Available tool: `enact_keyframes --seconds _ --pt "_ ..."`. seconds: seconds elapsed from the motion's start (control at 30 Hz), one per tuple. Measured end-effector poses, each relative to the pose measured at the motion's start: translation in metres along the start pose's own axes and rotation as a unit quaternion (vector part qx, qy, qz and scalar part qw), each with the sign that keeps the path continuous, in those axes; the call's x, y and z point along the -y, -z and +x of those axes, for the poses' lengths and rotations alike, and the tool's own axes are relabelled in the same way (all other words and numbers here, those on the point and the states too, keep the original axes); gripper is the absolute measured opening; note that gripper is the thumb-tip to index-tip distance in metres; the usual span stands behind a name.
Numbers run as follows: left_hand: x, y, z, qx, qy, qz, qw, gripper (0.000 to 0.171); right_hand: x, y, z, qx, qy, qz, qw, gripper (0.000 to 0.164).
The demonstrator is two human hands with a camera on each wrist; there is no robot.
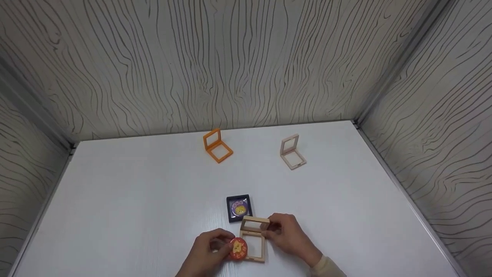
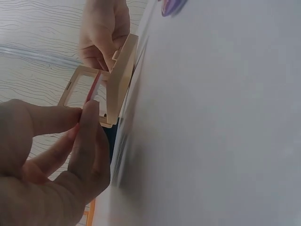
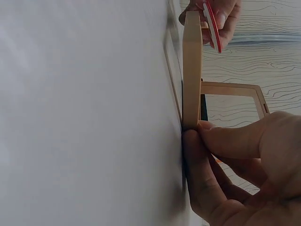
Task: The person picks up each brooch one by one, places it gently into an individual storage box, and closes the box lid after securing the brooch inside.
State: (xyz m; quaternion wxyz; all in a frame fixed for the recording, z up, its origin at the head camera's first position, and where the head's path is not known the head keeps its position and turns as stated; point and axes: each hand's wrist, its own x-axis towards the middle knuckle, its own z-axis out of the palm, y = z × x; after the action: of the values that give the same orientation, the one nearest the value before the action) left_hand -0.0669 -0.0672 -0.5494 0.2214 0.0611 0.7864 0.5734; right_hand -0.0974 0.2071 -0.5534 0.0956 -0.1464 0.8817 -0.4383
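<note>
My left hand (image 1: 210,249) pinches a round red button badge (image 1: 239,248) by its edge between thumb and fingers. A yellow star-shaped figure shows on its face, and it overlaps the left side of a tan hinged display frame (image 1: 263,250). That frame lies opened on the table, its lid (image 1: 255,219) raised at the far side. My right hand (image 1: 286,235) grips the frame at its right side by the hinge, thumb and fingers on the edge. In the right wrist view the badge (image 3: 214,28) is tilted on edge above the frame's thick base (image 3: 191,70).
Just beyond stands a black frame (image 1: 229,212) with a purple badge inside. Farther back are an opened orange frame (image 1: 226,147) and an opened pale beige frame (image 1: 286,161). Part of a purple object (image 2: 172,5) shows atop the left wrist view. Wood-patterned walls (image 1: 215,69) enclose the white table (image 1: 134,200).
</note>
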Motion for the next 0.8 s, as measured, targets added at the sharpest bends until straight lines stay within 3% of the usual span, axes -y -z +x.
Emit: enact_keyframes --seconds 0.27,0.5,0.8 --pt "-0.003 -0.001 0.007 -0.027 -0.014 0.009 0.9995 0.021 0.007 -0.005 0.006 0.015 -0.004 -0.002 1.0 0.008" --pt "-0.003 -0.001 0.011 -0.053 0.008 -0.002 0.9986 0.024 0.012 -0.011 0.013 0.023 -0.011 -0.008 1.0 0.009" --pt "0.0 -0.001 0.013 -0.076 0.009 -0.006 0.9971 0.023 0.018 -0.014 0.017 0.021 -0.006 -0.006 1.0 0.009"
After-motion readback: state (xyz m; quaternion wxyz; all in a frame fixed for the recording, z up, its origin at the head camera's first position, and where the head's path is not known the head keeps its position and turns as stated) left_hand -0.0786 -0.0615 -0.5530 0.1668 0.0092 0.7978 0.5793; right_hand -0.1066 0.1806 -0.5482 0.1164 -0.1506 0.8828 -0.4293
